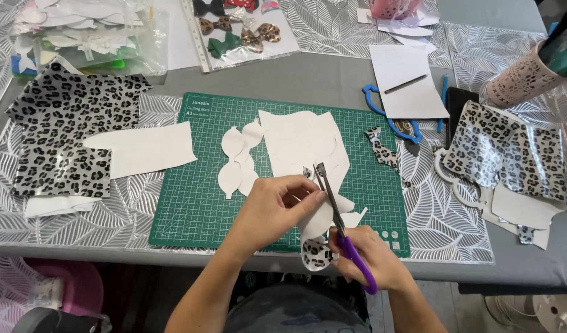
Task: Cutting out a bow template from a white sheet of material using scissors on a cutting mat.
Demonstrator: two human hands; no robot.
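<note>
Leopard-print sheet piece [316,246]: white backing up, printed face curling under at the near end; held over the near edge of the green cutting mat [191,203], between both hands. Judged light, thin and floppy, with a smooth, probably slippery face; best gripped close beside the cut line so it does not sag.

Left hand [277,206]: fingers curled and pressed together, pinching the piece's upper edge, just left of the blades.

Right hand [373,259]: closed through the loops of purple-handled scissors [340,231], blades slightly parted, tips pointing away, biting into the piece.

Beyond the left hand: white cut bow shapes [237,160] and a larger white offcut [302,142] on the mat. Far left and far right on the worktop [333,80]: more leopard-print sheets [68,135].
</note>
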